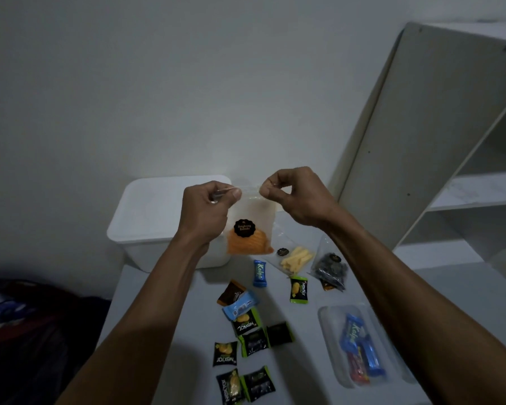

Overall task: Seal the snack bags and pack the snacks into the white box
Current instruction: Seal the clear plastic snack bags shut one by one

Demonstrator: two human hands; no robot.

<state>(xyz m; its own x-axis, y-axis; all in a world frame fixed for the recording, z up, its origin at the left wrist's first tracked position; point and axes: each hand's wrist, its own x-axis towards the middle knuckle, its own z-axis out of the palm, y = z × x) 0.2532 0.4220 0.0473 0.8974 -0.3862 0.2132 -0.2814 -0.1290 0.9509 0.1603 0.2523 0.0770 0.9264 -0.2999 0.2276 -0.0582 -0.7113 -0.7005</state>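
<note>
Above the near edge of the white rectangular plastic box (158, 217), both hands held up a clear zip-top snack bag with orange chips and a round black label (247, 229). The left hand (209, 207) pinched the bag's top strip at its left corner between thumb and curled fingers; the right hand (292, 195) pinched the same strip at its right corner between thumb and forefinger. The bag hung upright in front of the box, its chips gathered at the bottom.

The box stood at the far edge of the pale grey table (298, 323), with its lid on. Just to the right of the box lay a clear bag of pale yellow sticks (295, 260), and farther right of it a clear bag of dark pieces (330, 270). Nearer than the box lay scattered small wrapped snacks: a blue sachet (259, 273), a green-and-black sachet (298, 289), a brown one (231, 292), and more black and green ones (253, 342). Well to the right of these sat a clear plastic tray holding blue and red wrapped bars (360, 346). A white open shelf unit (450, 159) stood to the right of the box.
</note>
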